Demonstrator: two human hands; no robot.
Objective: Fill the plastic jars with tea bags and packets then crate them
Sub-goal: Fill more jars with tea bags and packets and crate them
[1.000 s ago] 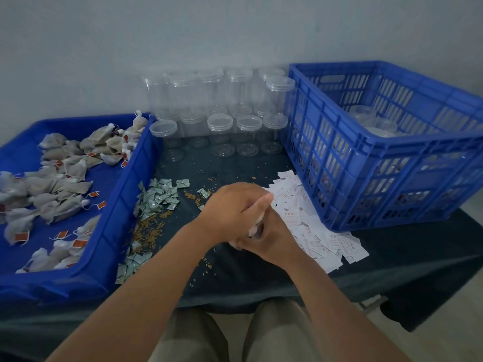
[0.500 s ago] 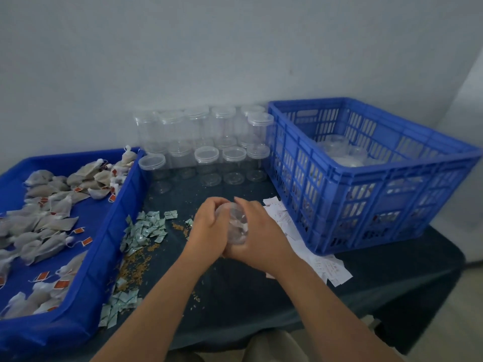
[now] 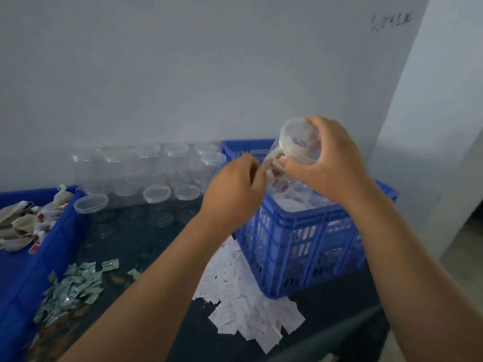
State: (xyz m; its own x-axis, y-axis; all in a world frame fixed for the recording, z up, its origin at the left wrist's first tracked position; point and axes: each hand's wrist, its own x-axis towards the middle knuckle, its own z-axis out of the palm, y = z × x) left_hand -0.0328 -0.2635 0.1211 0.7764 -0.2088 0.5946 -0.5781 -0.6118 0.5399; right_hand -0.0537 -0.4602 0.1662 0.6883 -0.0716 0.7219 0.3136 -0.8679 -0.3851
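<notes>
- 1 jar hangs tilted over crate; right hand fingers clamped round lid end.
- Left hand fingers curled by base; grip unclear.
- Risk: loose lid, spill.

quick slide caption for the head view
Right hand holds a lidded, filled jar tilted above the blue crate, left hand by its base.

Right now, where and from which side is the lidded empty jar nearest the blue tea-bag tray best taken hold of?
Probably from above and the front, fingers round the empty jar just under its lid: it stands upright, the blue tray crowds its left, and other jars stand behind and right.
</notes>
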